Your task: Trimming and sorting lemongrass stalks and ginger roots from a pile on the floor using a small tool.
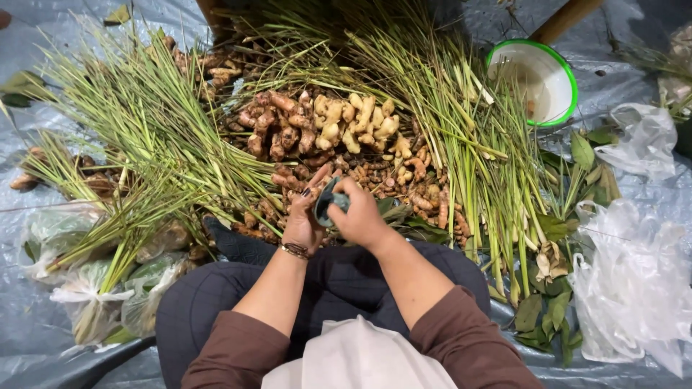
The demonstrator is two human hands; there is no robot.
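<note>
My left hand (301, 220) and my right hand (360, 216) meet over my lap and together hold a small dark green folded item (329, 204), possibly a leaf or a small bag; I cannot tell which. A bracelet sits on my left wrist. Just beyond the hands lies a heap of pale ginger roots (357, 122) and darker reddish-brown roots (277, 126), with small orange-brown turmeric pieces (414, 191) to the right. Long lemongrass stalks (144, 137) fan out on both sides of the roots.
A white bowl with a green rim (537, 79) stands at the upper right. Clear plastic bags (634, 281) lie at the right, bagged greens (94, 288) at the lower left, loose green leaves (548, 310) beside my right knee. All rests on a grey tarp (29, 338).
</note>
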